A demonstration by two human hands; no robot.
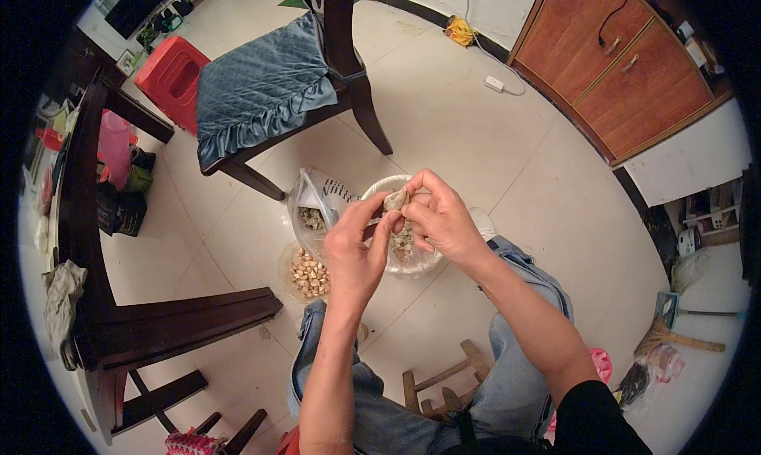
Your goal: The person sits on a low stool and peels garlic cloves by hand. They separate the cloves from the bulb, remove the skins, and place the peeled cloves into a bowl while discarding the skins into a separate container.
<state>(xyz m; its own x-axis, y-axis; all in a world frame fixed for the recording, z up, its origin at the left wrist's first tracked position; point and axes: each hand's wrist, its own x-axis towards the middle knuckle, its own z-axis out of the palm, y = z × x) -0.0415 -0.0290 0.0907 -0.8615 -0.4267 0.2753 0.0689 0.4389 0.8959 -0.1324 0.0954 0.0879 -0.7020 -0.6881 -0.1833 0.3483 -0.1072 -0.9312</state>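
Note:
Both of my hands meet above a white bowl (409,269), holding one small greyish-beige lumpy piece (395,200), perhaps a nut or a garlic clove. My left hand (353,241) grips it from the left between thumb and fingers. From the right, the pinched fingers of my right hand (441,219) press on it. Pale scraps (403,239) lie in the bowl, partly hidden by the hands. To its left stands a clear plastic bag (297,192) with greyish pieces (311,218) inside. Nearer me, a shallow dish holds many tan, nut-like pieces (309,276).
A dark chair with a blue quilted cover (265,82) stands ahead on the left, beside a red stool (170,78). Dark table legs (190,324) reach in from the left. A wooden cabinet (626,66) and a white power strip (495,83) are on the right.

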